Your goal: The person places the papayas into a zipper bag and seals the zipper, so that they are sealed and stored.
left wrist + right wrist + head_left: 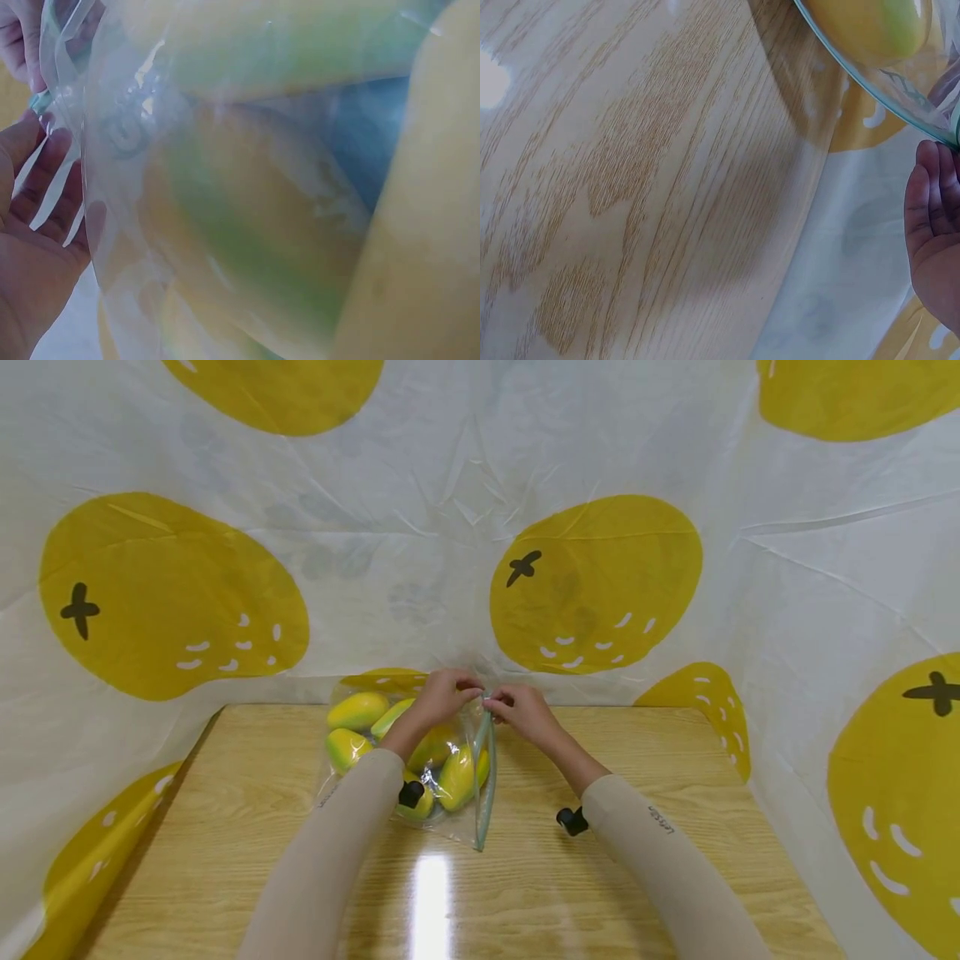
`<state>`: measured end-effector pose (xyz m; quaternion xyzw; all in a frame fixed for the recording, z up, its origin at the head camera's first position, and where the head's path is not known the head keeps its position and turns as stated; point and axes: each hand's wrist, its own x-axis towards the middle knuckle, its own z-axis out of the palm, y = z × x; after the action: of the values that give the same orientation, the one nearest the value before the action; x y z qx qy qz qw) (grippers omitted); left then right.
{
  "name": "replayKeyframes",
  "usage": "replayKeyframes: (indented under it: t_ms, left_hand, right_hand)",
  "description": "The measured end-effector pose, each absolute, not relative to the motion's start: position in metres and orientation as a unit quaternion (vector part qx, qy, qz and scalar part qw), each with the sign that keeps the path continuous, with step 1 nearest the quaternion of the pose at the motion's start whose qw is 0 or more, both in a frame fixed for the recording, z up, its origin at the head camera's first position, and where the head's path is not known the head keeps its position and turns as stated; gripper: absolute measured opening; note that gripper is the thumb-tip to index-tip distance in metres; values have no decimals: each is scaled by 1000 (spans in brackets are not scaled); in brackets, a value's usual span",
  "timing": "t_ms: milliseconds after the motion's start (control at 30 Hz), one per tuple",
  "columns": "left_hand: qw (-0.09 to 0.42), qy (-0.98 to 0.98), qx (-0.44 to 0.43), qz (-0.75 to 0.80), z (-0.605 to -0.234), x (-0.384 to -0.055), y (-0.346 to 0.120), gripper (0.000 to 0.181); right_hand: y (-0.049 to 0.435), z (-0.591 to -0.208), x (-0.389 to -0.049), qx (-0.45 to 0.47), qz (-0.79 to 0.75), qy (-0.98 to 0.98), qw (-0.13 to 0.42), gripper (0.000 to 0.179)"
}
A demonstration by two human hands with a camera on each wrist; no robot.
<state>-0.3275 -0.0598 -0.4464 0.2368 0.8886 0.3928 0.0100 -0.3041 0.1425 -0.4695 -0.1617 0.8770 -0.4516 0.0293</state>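
A clear zip bag [322, 777] lies on the table with several yellow-green mangoes [358, 712] inside. Its pale green zip edge [487, 793] faces right, and the two strips bow slightly apart in the middle. At the far end of that edge, my left hand [447, 695] pinches the bag between thumb and fingers. My right hand [524, 713] pinches the same far corner from the right, close to the left fingertips. In the left wrist view, clear plastic crosses the left fingers [56, 161]. The right wrist view shows curled right fingers [926, 187] at the green strip.
The wooden table [600, 893] ends just behind the hands. A white cloth with yellow fruit prints [600, 585] hangs behind and on both sides. Small black devices [572, 821] are attached at both wrists.
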Motion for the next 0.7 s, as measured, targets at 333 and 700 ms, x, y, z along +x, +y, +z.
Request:
replayKeyframes:
  t_ms: [333, 700]
  left_hand:
    - [13, 891, 241, 384, -442, -326, -58, 12]
    - [-25, 908, 249, 337, -445, -325, -53, 10]
  right_hand:
    - [142, -470, -304, -180, -444, 877, 19, 20]
    - [142, -466, -302, -190, -424, 885, 19, 21]
